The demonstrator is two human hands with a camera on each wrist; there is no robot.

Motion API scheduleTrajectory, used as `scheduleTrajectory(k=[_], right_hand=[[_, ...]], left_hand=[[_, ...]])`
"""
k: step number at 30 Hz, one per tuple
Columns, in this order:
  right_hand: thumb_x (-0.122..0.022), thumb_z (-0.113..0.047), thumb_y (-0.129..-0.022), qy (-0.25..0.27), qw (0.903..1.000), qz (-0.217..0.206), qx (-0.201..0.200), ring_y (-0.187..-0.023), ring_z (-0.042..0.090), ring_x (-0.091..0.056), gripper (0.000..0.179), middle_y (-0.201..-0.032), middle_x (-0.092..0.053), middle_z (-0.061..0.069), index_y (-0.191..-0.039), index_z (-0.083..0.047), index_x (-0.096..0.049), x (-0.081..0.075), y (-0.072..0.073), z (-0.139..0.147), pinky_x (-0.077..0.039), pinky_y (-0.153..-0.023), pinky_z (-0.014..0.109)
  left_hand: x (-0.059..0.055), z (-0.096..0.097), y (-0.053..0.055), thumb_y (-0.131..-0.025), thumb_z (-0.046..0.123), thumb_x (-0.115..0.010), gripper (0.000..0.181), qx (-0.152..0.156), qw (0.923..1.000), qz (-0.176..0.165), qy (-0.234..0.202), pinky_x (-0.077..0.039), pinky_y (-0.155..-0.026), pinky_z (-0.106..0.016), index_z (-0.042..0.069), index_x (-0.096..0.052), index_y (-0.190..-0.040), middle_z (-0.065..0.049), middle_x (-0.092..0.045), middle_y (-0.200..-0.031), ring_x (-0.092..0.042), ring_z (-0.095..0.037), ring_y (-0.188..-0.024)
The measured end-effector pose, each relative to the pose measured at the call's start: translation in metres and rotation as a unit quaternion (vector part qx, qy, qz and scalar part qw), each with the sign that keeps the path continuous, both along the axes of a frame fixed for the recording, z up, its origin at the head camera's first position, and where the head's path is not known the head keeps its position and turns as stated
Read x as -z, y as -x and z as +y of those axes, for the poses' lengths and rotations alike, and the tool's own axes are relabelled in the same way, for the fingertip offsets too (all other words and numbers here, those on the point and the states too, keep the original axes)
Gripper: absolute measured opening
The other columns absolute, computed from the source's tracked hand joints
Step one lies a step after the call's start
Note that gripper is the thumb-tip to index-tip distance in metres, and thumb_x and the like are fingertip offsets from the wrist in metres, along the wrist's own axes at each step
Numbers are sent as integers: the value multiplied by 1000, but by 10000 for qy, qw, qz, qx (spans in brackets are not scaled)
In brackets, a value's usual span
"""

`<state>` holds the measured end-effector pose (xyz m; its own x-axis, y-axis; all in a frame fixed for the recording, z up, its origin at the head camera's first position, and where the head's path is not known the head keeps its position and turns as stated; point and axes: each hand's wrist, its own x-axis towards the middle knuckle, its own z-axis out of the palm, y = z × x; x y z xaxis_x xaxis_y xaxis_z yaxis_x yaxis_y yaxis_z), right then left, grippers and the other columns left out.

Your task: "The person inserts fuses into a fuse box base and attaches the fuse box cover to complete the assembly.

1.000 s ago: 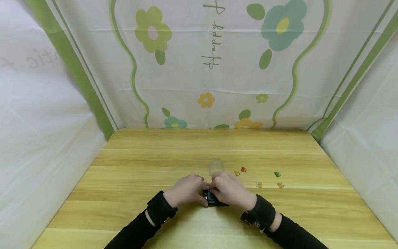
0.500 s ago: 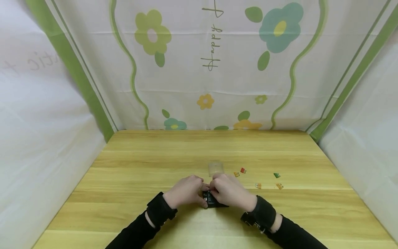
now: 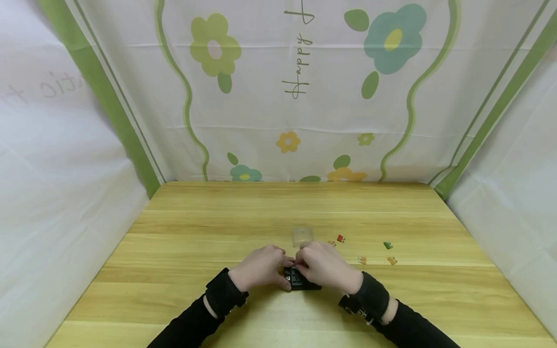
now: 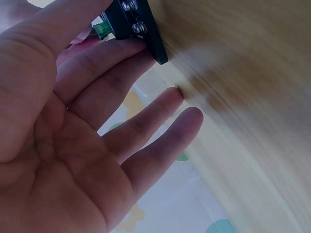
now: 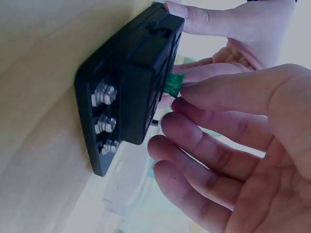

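Observation:
A black fuse block (image 3: 304, 284) with metal screw terminals along its side lies on the table between the hands. My left hand (image 3: 262, 266) grips it at the left end, thumb on the near edge and fingers at the far edge; its two outer fingers extend free in the left wrist view. My right hand (image 3: 325, 265) pinches a green blade fuse (image 5: 173, 85) between thumb and index finger. That fuse stands at the block's upper face in the right wrist view, its prongs hidden. The remaining right fingers are loosely bent beside the block (image 5: 136, 92).
Behind the right hand sits a clear plastic cover (image 3: 302, 236). Loose blade fuses are scattered to the right: a red one (image 3: 341, 238), a green one (image 3: 388, 245) and several orange ones, including an orange fuse (image 3: 392, 260). A floral cloth (image 3: 248, 106) hangs beyond the table's far edge.
My right hand has shifted slightly to the right, covering more of the nearest orange fuse and uncovering a little more of the block's face. The left hand stays in place.

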<state>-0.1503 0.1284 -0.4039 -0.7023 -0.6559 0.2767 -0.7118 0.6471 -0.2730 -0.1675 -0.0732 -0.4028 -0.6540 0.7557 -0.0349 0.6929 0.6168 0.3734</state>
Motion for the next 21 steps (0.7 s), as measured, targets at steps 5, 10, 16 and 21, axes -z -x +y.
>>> scheduleTrajectory(k=[5, 10, 16, 21], right_hand=[[-73, -10, -87, 89, 9997, -235, 57, -56, 2, -41, 17, -69, -49, -11, -72, -17, -69, -5, 2, 5, -36, -48, 20], [-72, -9, -87, 268, 9988, -228, 344, -53, 1, -43, 14, -65, -55, -10, -73, -12, -72, -16, 10, 15, -38, -47, 21], [-72, -10, -88, 304, 9955, -294, 848, -58, 2, -50, 8, -71, -61, -8, -81, -9, -76, -27, 21, 36, -44, -53, 22], [-71, -10, -89, 198, 9925, -480, 1109, -59, 3, -52, 7, -72, -61, -7, -86, -7, -77, -33, 30, 53, -45, -55, 25]], left_hand=[[-1, 2, 0, -70, 35, -89, 50, -69, 9999, -85, -6, -43, -64, -19, 13, -76, -113, 6, -71, -99, -57, -4, -77], [0, 2, 1, -70, 37, -88, 43, -122, 9998, -176, 37, -49, -79, -24, 13, -78, -104, 5, -70, -109, -64, -15, -101], [1, 3, 1, -71, 39, -88, 47, -141, 9997, -115, 144, -49, -87, -30, 13, -77, -109, 7, -70, -109, -63, -16, -103], [1, 3, 0, -71, 39, -88, 47, -179, 9997, -98, 134, -49, -86, -31, 14, -77, -109, 7, -69, -112, -62, -17, -103]])
